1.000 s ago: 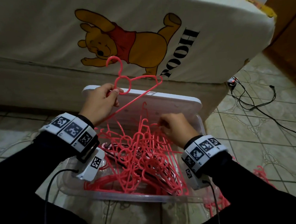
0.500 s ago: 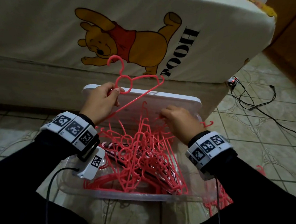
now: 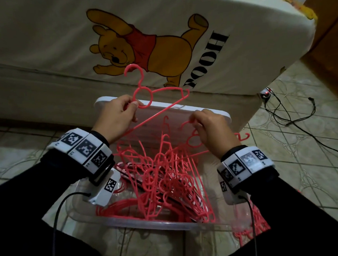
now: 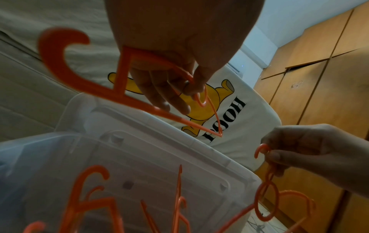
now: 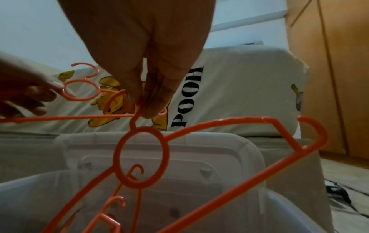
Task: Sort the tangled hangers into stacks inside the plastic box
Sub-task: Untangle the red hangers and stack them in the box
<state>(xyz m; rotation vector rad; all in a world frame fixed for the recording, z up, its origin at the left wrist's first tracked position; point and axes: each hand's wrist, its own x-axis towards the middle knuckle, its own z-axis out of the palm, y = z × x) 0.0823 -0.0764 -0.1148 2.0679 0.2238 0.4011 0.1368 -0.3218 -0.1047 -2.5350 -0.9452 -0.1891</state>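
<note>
A clear plastic box (image 3: 149, 225) on the tiled floor holds a tangled heap of pink hangers (image 3: 167, 178). Above its far left side, my left hand (image 3: 120, 115) pinches one pink hanger (image 3: 159, 103) at the ring below its hook and holds it up. In the left wrist view that held hanger (image 4: 139, 100) runs under my fingers. My right hand (image 3: 209, 129) pinches the neck of a second hanger (image 5: 143, 156) just under its hook and holds it above the heap; its ring and arm hang below my fingertips. Part of this hanger is hidden behind my hand in the head view.
The box's white lid (image 3: 183, 115) leans against a bed with a cartoon bear sheet (image 3: 150, 46). More pink hangers (image 3: 249, 227) lie on the floor right of the box. Black cables (image 3: 293, 117) trail across the tiles at right. Wooden cupboards (image 4: 319, 78) stand behind.
My right hand has risen out of the heap toward the lid, drawing a hanger up by its hook. The left hand keeps its hanger nearly still.
</note>
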